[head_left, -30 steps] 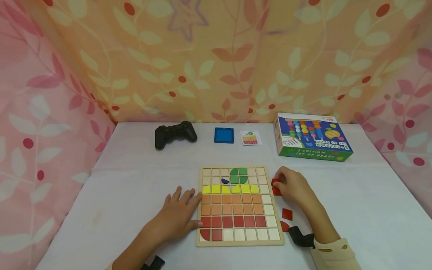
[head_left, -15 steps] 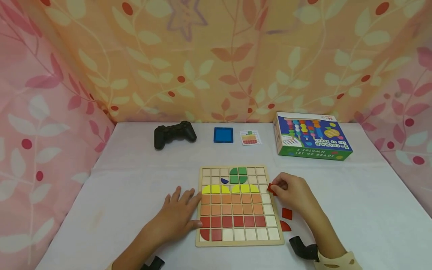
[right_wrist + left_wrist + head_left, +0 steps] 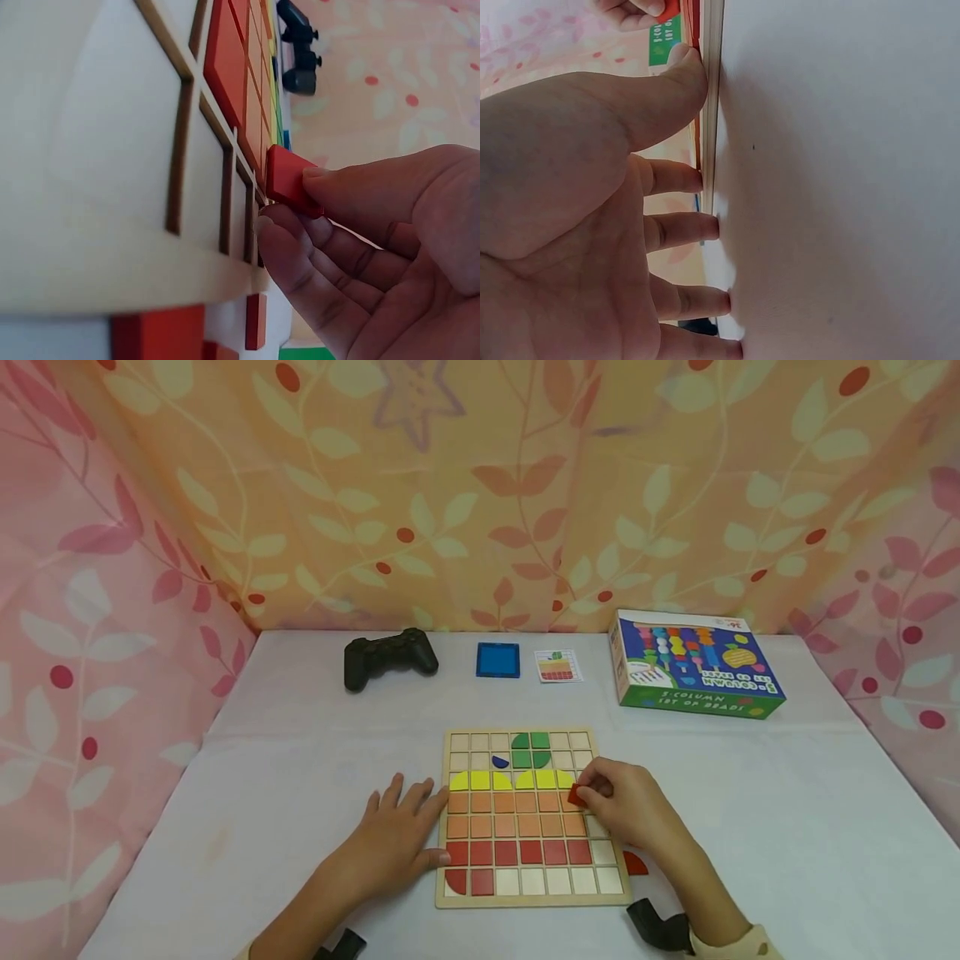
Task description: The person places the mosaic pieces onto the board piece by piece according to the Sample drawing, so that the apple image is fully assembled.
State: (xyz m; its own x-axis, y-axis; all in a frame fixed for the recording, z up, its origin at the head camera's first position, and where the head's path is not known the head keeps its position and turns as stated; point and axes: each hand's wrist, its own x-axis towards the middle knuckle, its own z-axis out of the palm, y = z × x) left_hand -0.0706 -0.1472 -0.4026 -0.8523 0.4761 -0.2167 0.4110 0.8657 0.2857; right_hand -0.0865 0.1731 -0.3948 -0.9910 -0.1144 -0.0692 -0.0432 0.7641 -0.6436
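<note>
A wooden grid board (image 3: 532, 900) lies on the white table, filled with green, yellow, orange and red tiles. My left hand (image 3: 397, 843) lies flat on the table with straight fingers (image 3: 679, 229) against the board's left edge (image 3: 711, 112). My right hand (image 3: 626, 810) pinches a red square tile (image 3: 576, 794) over the board's right side, level with the top orange row. In the right wrist view the red tile (image 3: 289, 180) sits between thumb and fingers just above the board's cells (image 3: 120, 150). A red quarter-round piece (image 3: 636, 863) lies on the table right of the board.
At the back stand a black game controller (image 3: 388, 657), a blue square tray (image 3: 497, 660), a pattern card (image 3: 557, 666) and a colourful bead-set box (image 3: 693, 664). Patterned curtains close off the back and both sides.
My right hand lifted a red tile from the table right of the board and carried it left over the board's right columns. The left hand stayed still.
</note>
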